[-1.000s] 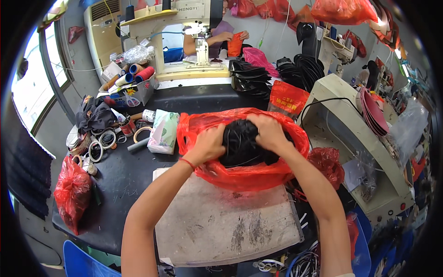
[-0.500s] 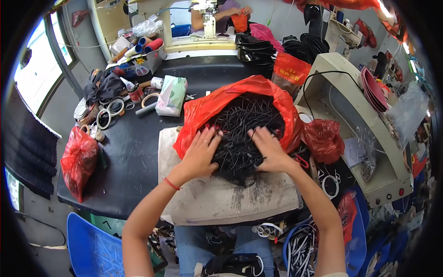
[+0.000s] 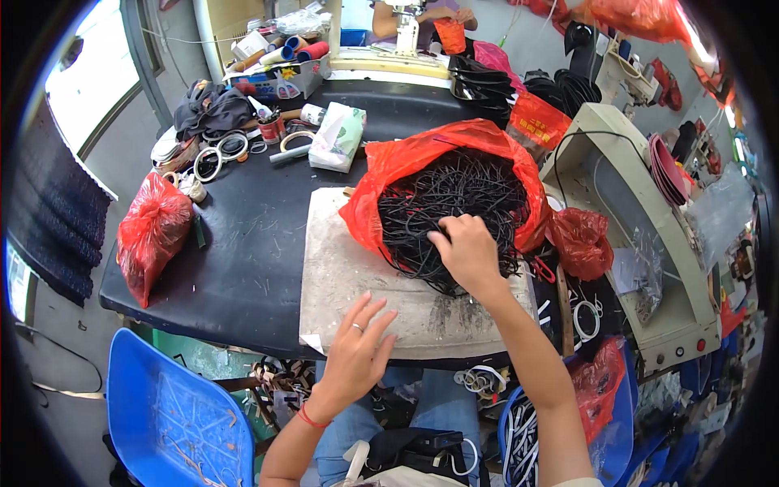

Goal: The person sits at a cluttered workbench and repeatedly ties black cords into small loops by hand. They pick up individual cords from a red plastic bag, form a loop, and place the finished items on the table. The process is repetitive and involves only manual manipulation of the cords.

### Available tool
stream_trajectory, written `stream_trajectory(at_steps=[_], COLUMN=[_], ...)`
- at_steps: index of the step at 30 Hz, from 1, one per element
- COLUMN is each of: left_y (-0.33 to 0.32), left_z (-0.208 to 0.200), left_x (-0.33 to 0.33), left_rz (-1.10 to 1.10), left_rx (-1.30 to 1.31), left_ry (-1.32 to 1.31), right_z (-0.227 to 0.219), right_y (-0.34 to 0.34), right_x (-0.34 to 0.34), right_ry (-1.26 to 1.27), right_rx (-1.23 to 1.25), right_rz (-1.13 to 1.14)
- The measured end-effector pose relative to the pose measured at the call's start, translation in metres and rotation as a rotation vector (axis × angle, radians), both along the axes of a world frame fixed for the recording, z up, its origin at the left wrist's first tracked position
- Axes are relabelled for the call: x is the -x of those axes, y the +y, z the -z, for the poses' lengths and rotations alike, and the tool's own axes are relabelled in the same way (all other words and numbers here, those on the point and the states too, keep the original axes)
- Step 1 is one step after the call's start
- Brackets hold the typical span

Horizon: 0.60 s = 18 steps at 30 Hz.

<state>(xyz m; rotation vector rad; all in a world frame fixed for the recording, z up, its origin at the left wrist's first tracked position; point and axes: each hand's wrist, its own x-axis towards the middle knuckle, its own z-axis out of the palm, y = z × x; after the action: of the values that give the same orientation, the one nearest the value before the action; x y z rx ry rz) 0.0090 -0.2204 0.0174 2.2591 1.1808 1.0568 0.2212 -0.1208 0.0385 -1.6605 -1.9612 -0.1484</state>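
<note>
A red plastic bag point(image 3: 373, 203) lies with its mouth toward me, and a tangled heap of thin black cords point(image 3: 454, 191) fills it and spills out at the front. My right hand point(image 3: 471, 256) is over the near side of that heap, its fingers curled down into the cords; the fingertips are partly hidden. Nearer to me, my left hand point(image 3: 357, 349) hangs at the front edge of the pale work board point(image 3: 389, 312), empty, with its fingers apart. A ring and a red wrist string show on that arm.
On the black table point(image 3: 243, 243), a tied red bag point(image 3: 154, 231) sits at left, with rolls of tape point(image 3: 208, 164) and a tissue pack point(image 3: 338, 136) behind. A beige machine point(image 3: 641, 243) stands at right. Blue bins point(image 3: 174, 414) flank my legs. Across the table, another person's hands point(image 3: 454, 16) hold something red.
My left hand has left the heap and come back toward me. My right hand stays at the cords, its fingers now curled. The whole view has shifted a little.
</note>
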Motion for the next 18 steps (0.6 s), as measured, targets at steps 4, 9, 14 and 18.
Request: stream_trajectory(at_steps=[4, 9, 14, 18], left_y=[-0.011, -0.008, 0.032, 0.044], left_z=[0.007, -0.016, -0.088, -0.091], left_x=[0.025, 0.035, -0.022, -0.037], left_rz=[-0.022, -0.042, -0.032, 0.393], left_rx=[0.014, -0.053, -0.377, 0.358], left_ry=[-0.055, -0.104, -0.213, -0.463], right_z=[-0.002, -0.054, -0.079, -0.077], right_y=[0.022, -0.004, -0.051, -0.094], right_x=[-0.022, -0.019, 0.014, 0.007], right_ry=[0.106, 0.211, 0.048, 0.119], right_rx=[0.092, -0.447, -0.512, -0.438], right_rz=[0.021, 0.018, -0.259, -0.302])
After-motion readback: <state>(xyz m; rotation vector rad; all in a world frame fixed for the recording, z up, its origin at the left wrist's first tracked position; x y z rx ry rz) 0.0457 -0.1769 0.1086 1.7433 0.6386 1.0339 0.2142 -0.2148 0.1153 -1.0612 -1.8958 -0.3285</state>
